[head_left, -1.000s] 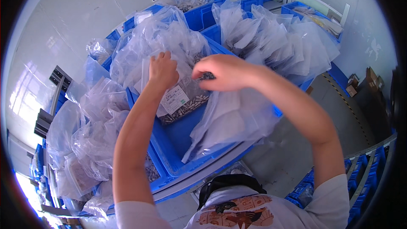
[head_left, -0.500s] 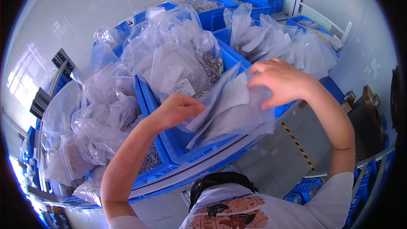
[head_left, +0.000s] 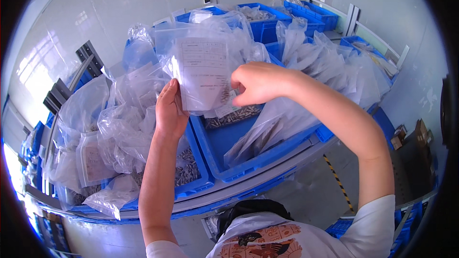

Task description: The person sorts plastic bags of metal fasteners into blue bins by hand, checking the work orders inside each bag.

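Note:
My left hand [head_left: 170, 110] grips the lower left edge of a clear plastic bag [head_left: 202, 74] with a printed paper sheet inside, held upright over the middle blue bin [head_left: 217, 174]. Just right of the bag is my right hand [head_left: 260, 83], its fingers loosely curled and the thumb apart; I see nothing between them. Below it, flat clear bags [head_left: 267, 131] lean in the bin's right side. Small metal parts [head_left: 234, 116] show behind them, partly hidden by the held bag.
Left of it stands another blue bin with metal parts [head_left: 187, 169] and crumpled plastic bags [head_left: 122, 134]. More bags [head_left: 330, 67] fill the right side, with blue bins [head_left: 313, 14] at the back. A grey rack edge [head_left: 239, 181] runs along the front.
My left hand has lifted a bag with a paper up and left from the group at the bin's front. The right hand has moved left, off the other bags, and the view has shifted slightly.

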Demonstrator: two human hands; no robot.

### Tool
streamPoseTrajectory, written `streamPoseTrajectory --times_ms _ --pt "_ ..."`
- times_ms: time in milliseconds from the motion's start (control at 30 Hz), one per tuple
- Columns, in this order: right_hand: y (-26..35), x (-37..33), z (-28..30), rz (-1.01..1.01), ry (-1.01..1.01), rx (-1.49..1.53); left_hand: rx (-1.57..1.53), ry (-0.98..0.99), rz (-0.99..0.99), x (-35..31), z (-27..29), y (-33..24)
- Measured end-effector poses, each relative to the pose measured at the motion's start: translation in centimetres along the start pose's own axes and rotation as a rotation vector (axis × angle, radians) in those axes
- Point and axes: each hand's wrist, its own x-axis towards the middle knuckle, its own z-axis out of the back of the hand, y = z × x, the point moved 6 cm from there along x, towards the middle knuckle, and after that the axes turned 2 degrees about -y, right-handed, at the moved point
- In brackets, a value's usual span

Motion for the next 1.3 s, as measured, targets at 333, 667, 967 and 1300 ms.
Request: streamPoseTrajectory --times_ms 333,667,967,1300 --pt "-1.1 2.1 -5.8 0.181 0.143 1.118 -0.171 -0.116 -0.037 -0.6 0.3 -0.3" --pt "-3.6 0.6 -6.6 0.110 -0.193 1.270 0.078 -0.101 -0.061 -0.4 0.7 0.6" --pt "-4.0 -1.2 -8.1 0.159 -0.285 1.250 0.265 -0.006 -0.021 -0.9 -0.3 1.6" --pt "-4.3 -1.6 -8.9 0.198 -0.266 1.221 0.266 -0.024 0.019 -0.9 -0.7 1.9"
